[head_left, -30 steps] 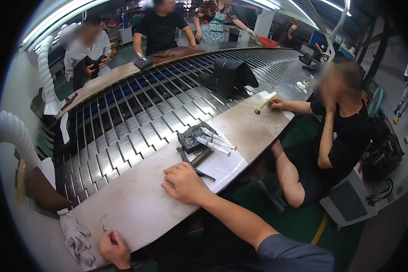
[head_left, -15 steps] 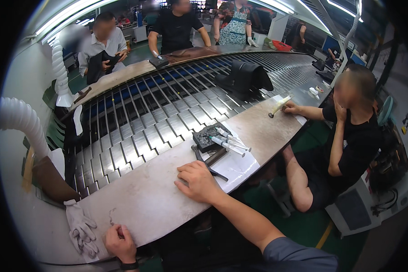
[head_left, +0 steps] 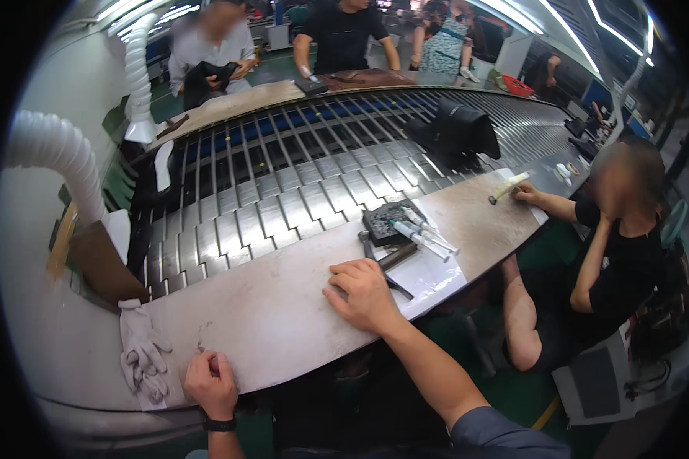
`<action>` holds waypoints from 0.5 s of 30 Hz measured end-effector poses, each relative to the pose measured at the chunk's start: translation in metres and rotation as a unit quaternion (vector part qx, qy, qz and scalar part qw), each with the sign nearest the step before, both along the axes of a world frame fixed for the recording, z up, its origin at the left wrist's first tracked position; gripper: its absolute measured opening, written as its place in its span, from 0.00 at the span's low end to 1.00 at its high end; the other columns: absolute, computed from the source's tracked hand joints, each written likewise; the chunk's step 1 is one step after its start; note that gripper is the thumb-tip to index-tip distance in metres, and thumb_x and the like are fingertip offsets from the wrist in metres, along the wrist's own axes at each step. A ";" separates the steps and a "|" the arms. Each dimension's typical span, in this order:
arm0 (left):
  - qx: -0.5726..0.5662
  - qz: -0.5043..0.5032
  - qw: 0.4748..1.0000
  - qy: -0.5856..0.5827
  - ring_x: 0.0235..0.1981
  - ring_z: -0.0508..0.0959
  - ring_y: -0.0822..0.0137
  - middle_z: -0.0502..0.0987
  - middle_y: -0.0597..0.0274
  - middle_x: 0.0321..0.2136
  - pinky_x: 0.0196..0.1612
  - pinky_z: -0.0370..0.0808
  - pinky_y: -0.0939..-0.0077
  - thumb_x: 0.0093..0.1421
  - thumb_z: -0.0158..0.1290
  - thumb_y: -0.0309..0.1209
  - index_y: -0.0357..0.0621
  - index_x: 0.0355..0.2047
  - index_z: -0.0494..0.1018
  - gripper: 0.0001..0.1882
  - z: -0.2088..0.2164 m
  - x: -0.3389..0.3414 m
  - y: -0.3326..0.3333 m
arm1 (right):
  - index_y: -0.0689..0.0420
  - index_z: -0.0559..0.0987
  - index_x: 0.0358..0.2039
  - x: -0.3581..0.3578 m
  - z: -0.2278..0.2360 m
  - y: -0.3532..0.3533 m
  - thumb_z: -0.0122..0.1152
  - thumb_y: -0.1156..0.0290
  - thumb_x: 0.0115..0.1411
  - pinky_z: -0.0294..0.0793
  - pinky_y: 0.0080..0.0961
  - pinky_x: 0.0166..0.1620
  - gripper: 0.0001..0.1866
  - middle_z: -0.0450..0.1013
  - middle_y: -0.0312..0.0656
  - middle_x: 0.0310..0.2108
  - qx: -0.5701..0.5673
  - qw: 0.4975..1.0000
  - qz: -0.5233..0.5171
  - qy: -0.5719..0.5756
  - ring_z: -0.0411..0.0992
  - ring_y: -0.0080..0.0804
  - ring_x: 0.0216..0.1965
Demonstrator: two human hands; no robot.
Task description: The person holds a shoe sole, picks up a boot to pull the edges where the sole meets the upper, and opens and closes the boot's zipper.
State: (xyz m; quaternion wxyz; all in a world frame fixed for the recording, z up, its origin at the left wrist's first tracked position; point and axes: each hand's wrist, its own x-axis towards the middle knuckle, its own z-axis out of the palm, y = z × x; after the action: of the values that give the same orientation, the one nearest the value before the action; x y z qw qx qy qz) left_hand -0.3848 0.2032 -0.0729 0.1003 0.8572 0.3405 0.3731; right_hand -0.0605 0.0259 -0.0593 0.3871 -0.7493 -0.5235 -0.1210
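My left hand rests at the near edge of the pale work board, fingers curled in, with nothing seen in them. Just left of it lies a pair of grey-white gloves. My right hand lies on the board further right, thumb apart from the fingers, holding nothing visible. Right beside its fingertips is a hammer, partly hidden by the hand. Beyond that sit a black block-like tray and several syringes, near a white sheet.
A slatted metal conveyor runs behind the board, carrying a black leather-like piece. At the right a seated co-worker touches a pale-handled tool. Other people stand across the conveyor. White ducts hang at the left.
The whole view has swung, so the scene sits further right in the picture. Both my hands stay where they were on the board, in much the same pose.
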 end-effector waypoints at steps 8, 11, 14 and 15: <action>-0.005 -0.013 1.000 -0.009 0.25 0.77 0.52 0.75 0.59 0.22 0.31 0.72 0.54 0.58 0.66 0.30 0.42 0.34 0.79 0.08 -0.001 0.002 0.007 | 0.59 0.87 0.35 -0.003 -0.003 0.003 0.74 0.65 0.59 0.71 0.45 0.61 0.10 0.85 0.47 0.47 -0.012 1.000 -0.007 -0.009 0.80 0.45 0.52; -0.005 -0.009 1.000 -0.011 0.24 0.77 0.52 0.75 0.59 0.21 0.30 0.71 0.55 0.58 0.67 0.30 0.42 0.34 0.80 0.08 -0.001 -0.002 0.008 | 0.60 0.87 0.35 -0.005 -0.004 0.006 0.74 0.65 0.59 0.71 0.46 0.61 0.10 0.85 0.47 0.48 -0.016 1.000 -0.002 -0.008 0.80 0.45 0.52; -0.002 -0.010 1.000 -0.010 0.24 0.77 0.52 0.75 0.60 0.21 0.30 0.71 0.55 0.59 0.67 0.30 0.43 0.34 0.80 0.08 0.001 -0.003 0.008 | 0.60 0.87 0.35 -0.006 -0.005 0.006 0.74 0.65 0.60 0.71 0.46 0.61 0.10 0.85 0.47 0.48 -0.017 1.000 0.003 -0.008 0.80 0.46 0.53; 0.000 -0.008 1.000 -0.006 0.24 0.77 0.52 0.74 0.60 0.21 0.30 0.71 0.55 0.59 0.67 0.30 0.43 0.35 0.80 0.08 0.002 -0.003 0.008 | 0.60 0.87 0.35 -0.005 -0.004 0.007 0.74 0.65 0.60 0.71 0.46 0.61 0.10 0.85 0.47 0.48 -0.016 1.000 0.001 -0.010 0.80 0.46 0.53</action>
State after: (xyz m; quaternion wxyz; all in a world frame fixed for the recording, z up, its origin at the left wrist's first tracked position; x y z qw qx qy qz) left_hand -0.3881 0.2109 -0.0714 0.1047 0.8576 0.3333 0.3774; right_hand -0.0659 0.0328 -0.0630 0.3696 -0.7538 -0.5298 -0.1199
